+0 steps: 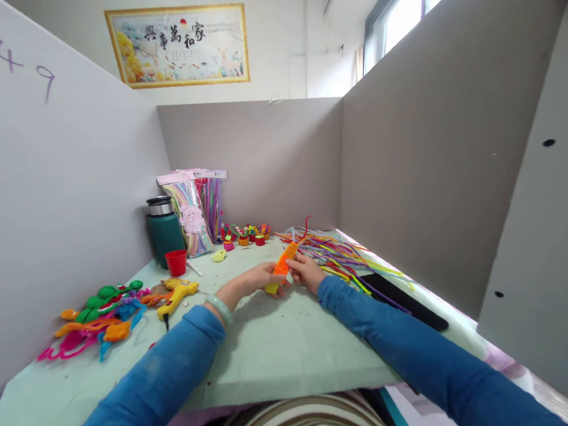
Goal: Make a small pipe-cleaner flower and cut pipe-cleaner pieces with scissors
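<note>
In the head view, both hands meet over the middle of the table around an orange pipe-cleaner piece (284,260). It is long, tilted up to the right, and yellow at its lower end. A red pipe cleaner (307,224) sticks up near its upper end. My left hand (266,279) is closed round the lower part, a pale bangle on its wrist. The fingers of my right hand (308,271) pinch the piece from the right; their tips are partly hidden. Just beyond that hand lie many loose coloured pipe cleaners (335,251).
A yellow glue gun (179,297) and finished pipe-cleaner shapes (104,317) lie at left. Behind them stand a red cup (176,263), a green bottle (165,231) and bagged pipe cleaners (191,212). Small potted flowers (244,235) line the back. A black flat object (408,301) lies right, inside grey partitions (258,155).
</note>
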Demonstrator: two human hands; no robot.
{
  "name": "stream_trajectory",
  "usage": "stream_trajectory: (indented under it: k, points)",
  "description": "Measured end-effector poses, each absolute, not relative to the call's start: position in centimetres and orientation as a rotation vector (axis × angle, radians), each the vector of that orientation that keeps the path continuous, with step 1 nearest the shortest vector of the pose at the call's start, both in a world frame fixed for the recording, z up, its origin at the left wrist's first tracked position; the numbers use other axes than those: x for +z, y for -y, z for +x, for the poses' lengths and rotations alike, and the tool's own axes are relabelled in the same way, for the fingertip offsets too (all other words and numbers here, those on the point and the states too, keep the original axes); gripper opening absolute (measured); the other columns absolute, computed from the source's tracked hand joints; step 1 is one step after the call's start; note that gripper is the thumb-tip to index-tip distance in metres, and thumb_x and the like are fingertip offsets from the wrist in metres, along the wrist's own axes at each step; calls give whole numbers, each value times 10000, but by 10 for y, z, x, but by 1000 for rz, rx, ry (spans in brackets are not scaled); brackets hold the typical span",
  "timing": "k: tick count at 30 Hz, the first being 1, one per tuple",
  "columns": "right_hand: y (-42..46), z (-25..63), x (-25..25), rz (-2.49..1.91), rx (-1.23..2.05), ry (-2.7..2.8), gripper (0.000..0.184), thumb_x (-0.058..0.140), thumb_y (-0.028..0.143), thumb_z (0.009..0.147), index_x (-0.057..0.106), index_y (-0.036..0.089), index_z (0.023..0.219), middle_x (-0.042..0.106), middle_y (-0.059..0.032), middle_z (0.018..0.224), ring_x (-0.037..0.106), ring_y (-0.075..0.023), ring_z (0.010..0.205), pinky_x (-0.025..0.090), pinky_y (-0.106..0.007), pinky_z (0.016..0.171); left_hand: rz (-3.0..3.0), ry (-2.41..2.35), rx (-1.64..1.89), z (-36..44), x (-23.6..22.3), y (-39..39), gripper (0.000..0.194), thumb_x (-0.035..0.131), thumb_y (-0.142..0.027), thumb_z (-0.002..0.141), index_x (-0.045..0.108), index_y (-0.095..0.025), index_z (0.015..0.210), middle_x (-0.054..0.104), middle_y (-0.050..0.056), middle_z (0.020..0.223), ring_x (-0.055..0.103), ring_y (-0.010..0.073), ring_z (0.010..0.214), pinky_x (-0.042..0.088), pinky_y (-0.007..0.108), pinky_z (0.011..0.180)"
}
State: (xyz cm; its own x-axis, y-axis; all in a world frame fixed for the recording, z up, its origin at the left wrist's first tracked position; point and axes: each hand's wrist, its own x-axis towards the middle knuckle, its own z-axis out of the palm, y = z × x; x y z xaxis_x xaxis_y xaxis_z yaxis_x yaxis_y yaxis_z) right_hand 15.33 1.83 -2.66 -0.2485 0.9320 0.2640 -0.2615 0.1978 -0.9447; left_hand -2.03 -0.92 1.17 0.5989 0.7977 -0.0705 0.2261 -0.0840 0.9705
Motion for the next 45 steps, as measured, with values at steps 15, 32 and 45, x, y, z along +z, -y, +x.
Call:
stream_trajectory:
  k: [15, 32, 45]
  points:
    - [-17, 152, -29, -712, 1376, 1500, 347, 741, 439, 623, 525, 167, 617, 506, 50, 467, 381, -47, 336, 247, -183, 326, 1689, -1074, 667, -19, 16, 13, 559, 709, -557, 634, 579, -129, 969, 670, 83, 884, 637, 190, 744, 461, 288, 657]
    - [-12, 152, -25, -744, 1374, 1529, 316, 734, 426, 642, 560, 163, 643, 528, 46, 457, 405, -50, 342, 260, -170, 320, 1629, -1027, 676, -18, 16, 12, 571, 714, -554, 630, 612, -128, 997, 672, 84, 864, 628, 197, 780, 455, 291, 677]
    - [-12, 152, -25, -823, 1213, 1453, 320, 701, 442, 669, 523, 192, 756, 495, 72, 478, 411, -67, 373, 289, -189, 351, 1574, -1182, 730, -19, 16, 8, 401, 697, -448, 658, 578, -124, 862, 675, 77, 772, 639, 205, 748, 461, 296, 667]
